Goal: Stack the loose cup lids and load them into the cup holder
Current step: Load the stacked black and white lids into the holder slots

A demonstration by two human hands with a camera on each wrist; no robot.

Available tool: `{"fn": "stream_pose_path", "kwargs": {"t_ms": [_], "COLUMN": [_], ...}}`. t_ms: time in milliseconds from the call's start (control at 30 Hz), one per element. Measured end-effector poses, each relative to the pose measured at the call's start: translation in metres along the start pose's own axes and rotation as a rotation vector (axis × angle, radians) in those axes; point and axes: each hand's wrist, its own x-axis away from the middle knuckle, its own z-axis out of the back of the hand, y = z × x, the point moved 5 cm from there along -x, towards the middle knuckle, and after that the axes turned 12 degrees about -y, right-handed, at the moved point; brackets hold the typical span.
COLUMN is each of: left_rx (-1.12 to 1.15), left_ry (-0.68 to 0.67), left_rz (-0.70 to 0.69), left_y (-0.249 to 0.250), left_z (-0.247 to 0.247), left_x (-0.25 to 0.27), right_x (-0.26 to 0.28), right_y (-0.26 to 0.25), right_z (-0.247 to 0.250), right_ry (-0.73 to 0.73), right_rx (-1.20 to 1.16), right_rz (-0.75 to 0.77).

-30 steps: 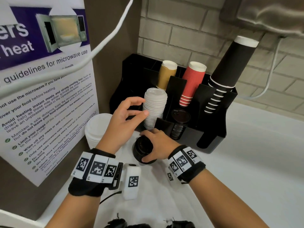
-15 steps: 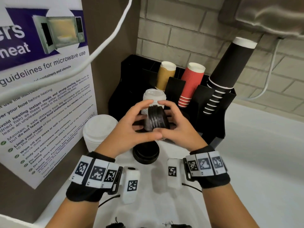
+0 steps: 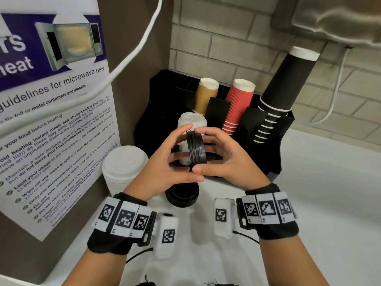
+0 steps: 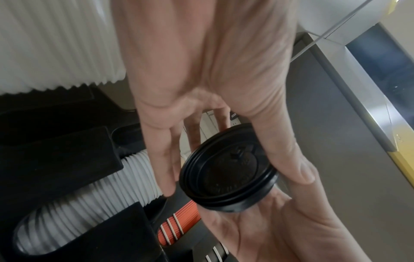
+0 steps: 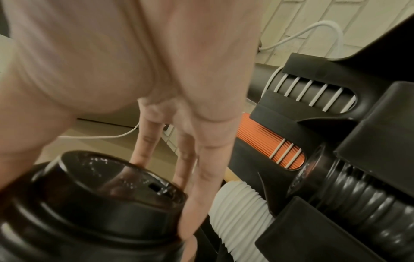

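A small stack of black lids (image 3: pixel 196 149) (image 4: pixel 228 179) (image 5: pixel 94 198) stands on edge in the air, in front of the black cup holder (image 3: pixel 274 153). My left hand (image 3: pixel 175 162) and my right hand (image 3: pixel 218 159) both grip it, fingers curled round its rim from either side. Below the hands, more black lids (image 3: pixel 182 196) lie on the white counter. A stack of white lids (image 3: pixel 191 122) sits in the holder's front left slot. A taller stack of white lids (image 3: pixel 123 168) stands loose on the counter at the left.
The holder carries tan cups (image 3: pixel 206 93), red ribbed cups (image 3: pixel 239 104) and a tall leaning stack of black cups (image 3: pixel 284 87). A microwave poster (image 3: pixel 51 120) covers the left wall and a white cable (image 3: pixel 132 48) hangs across it. White counter (image 3: pixel 329 203) stretches to the right.
My right hand lifted a few black lids off the counter pile, and my left hand left the white lids in the holder and joined it. Both now hold the lids on edge.
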Motion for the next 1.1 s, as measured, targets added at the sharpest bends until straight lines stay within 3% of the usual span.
{"fn": "stream_pose_path", "kwargs": {"t_ms": [300,400,500,667,767,1100], "left_rx": [0.005,-0.034,-0.056,-0.1,-0.105,-0.121], "left_ry": [-0.017,0.086,0.207,0.287,0.292,0.308], "left_rz": [0.006,0.029,0.019,0.006,0.01,0.018], "left_y": [-0.009,-0.007,-0.002,0.003,0.002,-0.003], "left_z": [0.002,0.011,0.022,0.026,0.024,0.027], "left_x": [-0.003,-0.001,0.001,0.001,0.001,0.001], "right_x": [-0.003,-0.004,-0.007,-0.027,-0.037,-0.033], "right_y": [-0.001,0.001,0.009,0.037,0.048,0.07], "right_z": [-0.005,0.025,0.07,0.098,0.094,0.083], "right_ry": [0.078,0.243,0.382,0.149,0.014,-0.053], "right_rx": [0.099,0.134,0.29,0.666,0.828,0.896], "right_rz": [0.049,0.051,-0.048,-0.318,-0.393,-0.465]}}
